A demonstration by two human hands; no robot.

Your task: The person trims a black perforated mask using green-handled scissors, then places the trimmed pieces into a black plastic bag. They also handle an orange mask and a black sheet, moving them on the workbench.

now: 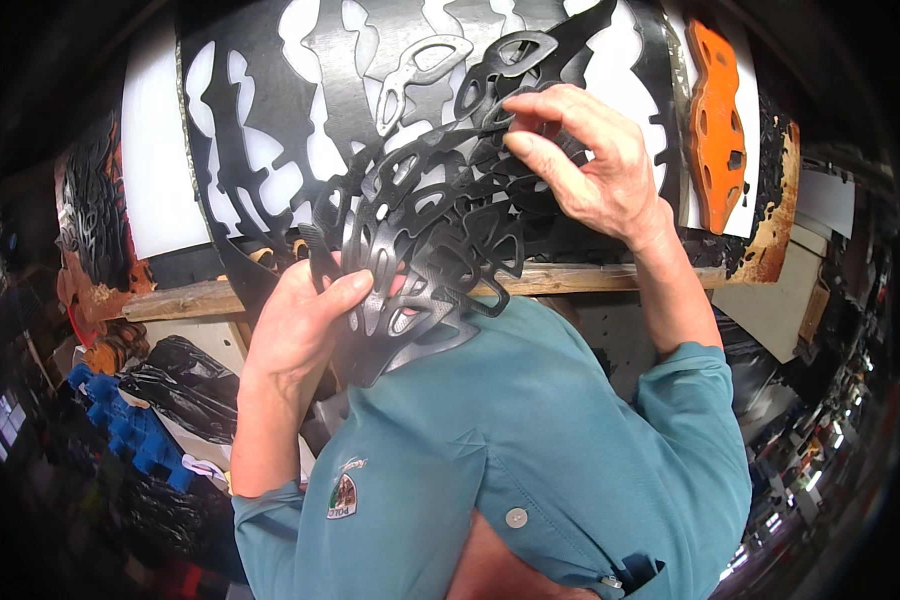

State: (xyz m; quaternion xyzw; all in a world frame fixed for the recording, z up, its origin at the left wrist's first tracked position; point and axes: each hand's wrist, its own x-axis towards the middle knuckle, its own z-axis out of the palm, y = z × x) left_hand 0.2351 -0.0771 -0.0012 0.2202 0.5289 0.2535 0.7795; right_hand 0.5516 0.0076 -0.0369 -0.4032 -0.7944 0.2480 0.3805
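Observation:
My left hand [305, 318] is closed around the lower left side of a thick bunch of black die-cut pieces [410, 235], its thumb pressed on top. These are thin, flexible-looking shapes with looped openings, fanned out over the near edge of the work surface and against my shirt. My right hand [602, 165] is raised at the bunch's upper right. Its thumb and forefinger are curved and apart at the tips, with dark pieces just behind them; I see nothing clearly gripped there. A paler grey looped piece [430, 58] lies on the sheet beyond the bunch.
A black sheet with cut-out gaps [345, 95] lies over a white board [155, 150]. An orange cutting die [717, 130] rests at the right. A wooden strip [195, 300] runs along the near edge. Black plastic [185, 385] and a blue crate-like object [130, 425] sit lower left.

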